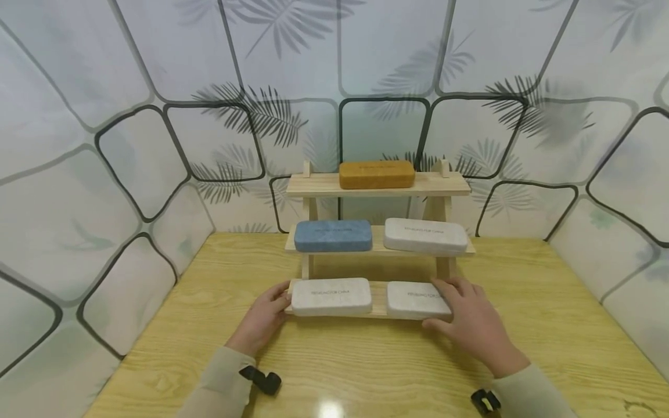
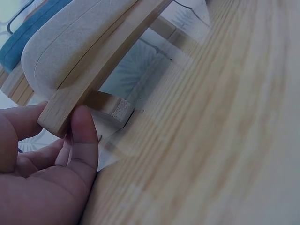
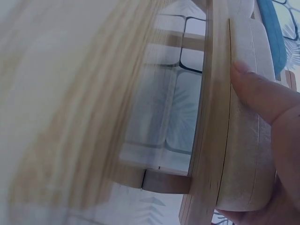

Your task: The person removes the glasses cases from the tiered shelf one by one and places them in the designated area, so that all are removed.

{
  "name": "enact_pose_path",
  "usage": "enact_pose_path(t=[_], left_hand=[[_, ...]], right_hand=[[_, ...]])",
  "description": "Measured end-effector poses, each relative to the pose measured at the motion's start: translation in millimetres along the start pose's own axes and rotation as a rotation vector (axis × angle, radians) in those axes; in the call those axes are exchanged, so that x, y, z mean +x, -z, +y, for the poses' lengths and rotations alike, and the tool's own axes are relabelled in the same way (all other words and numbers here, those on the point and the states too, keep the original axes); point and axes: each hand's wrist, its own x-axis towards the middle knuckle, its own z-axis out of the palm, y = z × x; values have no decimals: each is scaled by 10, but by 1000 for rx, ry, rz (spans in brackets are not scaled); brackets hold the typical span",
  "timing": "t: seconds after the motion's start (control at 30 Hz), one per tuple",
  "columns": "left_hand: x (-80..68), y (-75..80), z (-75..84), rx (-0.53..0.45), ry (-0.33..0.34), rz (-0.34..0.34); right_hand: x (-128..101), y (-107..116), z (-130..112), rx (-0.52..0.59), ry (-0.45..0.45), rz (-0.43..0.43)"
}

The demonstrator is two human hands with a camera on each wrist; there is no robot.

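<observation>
A three-tier wooden rack (image 1: 378, 184) stands on the table. On its bottom board (image 1: 378, 301) lie two white cases side by side. My left hand (image 1: 279, 305) pinches the left end of that board (image 2: 101, 70) between thumb (image 2: 84, 131) and fingers, next to the left white case (image 1: 330, 296) (image 2: 70, 42). My right hand (image 1: 457, 305) lies curled over the right end of the right white case (image 1: 413, 300), with the thumb (image 3: 255, 89) pressed on the front side of that case (image 3: 243, 154).
The middle tier carries a blue case (image 1: 333, 235) and a third white case (image 1: 425, 236); an orange case (image 1: 376, 174) sits on top. The wooden table (image 1: 366, 371) is closed in by leaf-patterned walls (image 1: 130, 174) on three sides.
</observation>
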Motion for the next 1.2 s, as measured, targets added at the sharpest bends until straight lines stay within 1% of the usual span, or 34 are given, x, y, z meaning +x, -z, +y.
enact_pose_path(t=[0.07, 0.23, 0.4, 0.63, 0.83, 1.03, 1.2], left_hand=[[-2, 10, -4, -12, 2, 0], [-8, 24, -18, -25, -1, -26], [-12, 26, -26, -22, -6, -27], [-14, 27, -22, -15, -5, -27], [-11, 32, -25, -16, -4, -33], [-3, 32, -25, -18, -5, -32], [-6, 27, -18, -9, 7, -19]], right_hand=[[-7, 3, 20, 16, 5, -3], [-52, 27, 130, 83, 21, -11], [-105, 132, 229, 114, 36, -24], [-164, 301, 376, 91, 55, -27], [-198, 451, 529, 61, 76, -47], [-215, 546, 730, 41, 131, -15], [-245, 595, 906, 46, 123, 3]])
